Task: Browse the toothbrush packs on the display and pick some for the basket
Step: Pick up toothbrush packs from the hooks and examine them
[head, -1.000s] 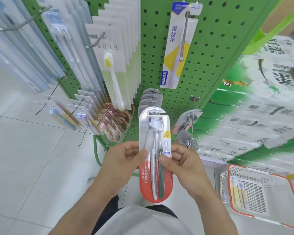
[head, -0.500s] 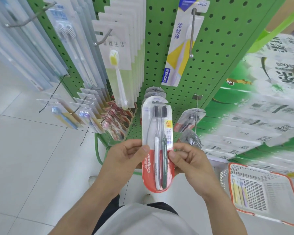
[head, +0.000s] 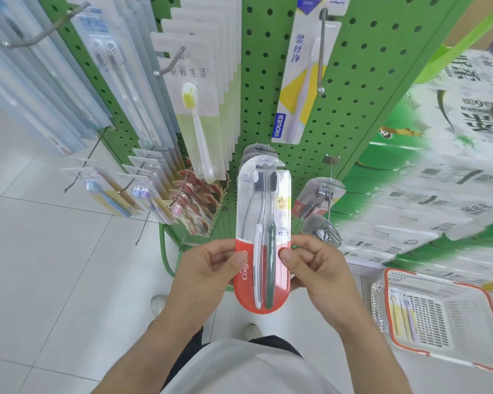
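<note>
White floor tiles (head: 46, 265) run beneath a green pegboard display (head: 362, 89) hung with toothbrush packs on metal hooks. At the centre of the view, a person holds a Colgate two-brush pack (head: 264, 237) upright in front of the board, its red lower half toward the body and the dark bristle heads pointing to 12 o'clock. The left hand (head: 208, 268) pinches the pack's left edge, thumb on the front and fingers curled behind; the right hand (head: 316, 265) pinches the right edge the same way. Inside the blister lie one white-handled and one dark green-handled brush, side by side.

At 12 o'clock, a white-and-yellow FROG toothbrush pack (head: 302, 81) hangs alone on a long hook. At 11 o'clock hangs a row of pale packs, the front one showing a yellow-bristled toothbrush (head: 195, 123). Lower, at 9 o'clock, smaller packs (head: 143, 194) crowd short hooks. At 2 o'clock stand green-and-white printed cartons (head: 439, 177), blurred. At 4 o'clock, a white shopping basket with an orange rim (head: 439, 317) sits on the floor, holding a pack with a yellow and a purple brush (head: 404, 317).
</note>
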The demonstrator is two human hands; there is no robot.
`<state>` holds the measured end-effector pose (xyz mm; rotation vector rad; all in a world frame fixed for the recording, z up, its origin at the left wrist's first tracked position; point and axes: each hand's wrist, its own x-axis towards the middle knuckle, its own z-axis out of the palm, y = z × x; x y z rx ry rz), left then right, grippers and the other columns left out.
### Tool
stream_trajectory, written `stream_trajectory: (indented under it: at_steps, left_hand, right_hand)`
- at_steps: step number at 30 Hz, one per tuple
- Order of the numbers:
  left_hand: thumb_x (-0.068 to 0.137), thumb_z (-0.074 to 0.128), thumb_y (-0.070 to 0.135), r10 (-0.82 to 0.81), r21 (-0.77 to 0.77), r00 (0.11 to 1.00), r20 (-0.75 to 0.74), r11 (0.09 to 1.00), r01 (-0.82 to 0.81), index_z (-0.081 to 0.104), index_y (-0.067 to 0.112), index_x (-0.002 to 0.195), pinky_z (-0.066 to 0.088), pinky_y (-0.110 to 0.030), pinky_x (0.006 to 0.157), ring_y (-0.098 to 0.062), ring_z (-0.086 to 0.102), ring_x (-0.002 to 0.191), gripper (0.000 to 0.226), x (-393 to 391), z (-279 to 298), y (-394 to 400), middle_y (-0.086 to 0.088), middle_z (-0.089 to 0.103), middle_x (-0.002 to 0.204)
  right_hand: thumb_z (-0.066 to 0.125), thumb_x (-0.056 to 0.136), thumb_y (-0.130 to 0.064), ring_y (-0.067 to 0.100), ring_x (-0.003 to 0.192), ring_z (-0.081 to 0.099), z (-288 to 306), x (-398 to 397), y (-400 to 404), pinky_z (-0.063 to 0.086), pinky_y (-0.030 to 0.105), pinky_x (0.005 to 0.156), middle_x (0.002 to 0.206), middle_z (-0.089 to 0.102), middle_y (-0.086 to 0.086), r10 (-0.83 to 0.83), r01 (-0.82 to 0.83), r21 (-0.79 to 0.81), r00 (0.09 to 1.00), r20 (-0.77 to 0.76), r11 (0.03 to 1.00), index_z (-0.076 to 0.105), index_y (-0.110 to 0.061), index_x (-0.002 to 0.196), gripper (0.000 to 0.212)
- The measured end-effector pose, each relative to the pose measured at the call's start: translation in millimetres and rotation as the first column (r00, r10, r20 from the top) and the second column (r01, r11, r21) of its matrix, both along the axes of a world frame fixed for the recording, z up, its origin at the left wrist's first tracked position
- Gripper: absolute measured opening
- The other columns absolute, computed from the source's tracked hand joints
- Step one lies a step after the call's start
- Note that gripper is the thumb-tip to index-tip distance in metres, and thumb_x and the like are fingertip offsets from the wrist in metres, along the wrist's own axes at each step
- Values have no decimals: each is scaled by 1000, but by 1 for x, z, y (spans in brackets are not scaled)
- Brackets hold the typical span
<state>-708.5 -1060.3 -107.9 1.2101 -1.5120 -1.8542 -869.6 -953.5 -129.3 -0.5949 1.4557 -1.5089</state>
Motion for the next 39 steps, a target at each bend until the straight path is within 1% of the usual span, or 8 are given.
stream_trajectory:
  at_steps: [5,8,12,17,23,29,34,39]
  left_hand:
    - [90,73,20,126,-421,977,172,906,-43,59,35,128,48,-7,80,2,63,102,44,0,-3,4,20,67,109]
    - [88,72,38,131,-532,985,109,845,-54,55,36,132,49,-15,89,-1,59,115,48,-3,5,9,19,60,120]
    - [78,69,55,75,-445,996,44,894,-48,57,31,132,57,-32,89,-6,62,118,61,-8,8,15,19,62,123]
    - [93,67,27,46,-299,998,-47,953,-58,66,29,120,57,-17,73,-7,73,91,28,-10,13,17,16,76,103]
    - [95,51,32,12,-188,999,-41,982,-20,68,37,106,62,-29,71,-16,76,82,21,-6,16,15,10,79,94]
    - [98,50,32,-34,-124,999,2,992,34,69,25,114,63,-42,75,-24,76,84,26,-4,16,12,2,79,97]
    - [100,53,21,-33,-97,999,-2,995,33,67,26,113,62,-28,65,-19,77,80,19,-4,17,10,6,79,94]
    - [99,57,13,-2,-105,1000,-5,995,1,66,21,108,58,-21,59,-16,77,76,15,-4,17,10,8,79,89]
  right_hand:
    - [76,87,-16,27,73,71,0,1,1,59,36,55,91,76,17,-10,6,-46,998,-70,999,73,-6,100,17]
    - [79,82,-13,25,72,70,2,5,2,57,34,56,88,76,14,-5,-6,-80,991,-136,997,77,-11,92,10]
    - [85,80,-11,32,58,67,9,20,0,56,40,57,84,71,7,49,-81,-142,975,-219,987,78,-15,84,9]
    - [84,73,-34,19,79,69,9,33,-5,57,32,79,92,69,-5,26,-88,-136,914,-405,987,77,-30,94,22]
    - [76,82,-41,18,105,62,-2,20,-5,55,35,81,111,61,-14,-151,103,-113,786,-599,988,65,-34,118,38]
    - [85,79,-11,18,85,68,7,7,-8,56,30,72,103,70,-5,-127,97,-104,930,-346,990,58,-30,129,60]
    - [77,82,4,17,69,65,16,4,-10,55,28,55,87,71,8,-101,67,-164,974,-203,984,65,-20,119,46]
    - [77,81,1,21,70,67,12,4,-11,55,31,51,87,71,12,-93,68,-153,981,-168,986,65,-18,120,45]
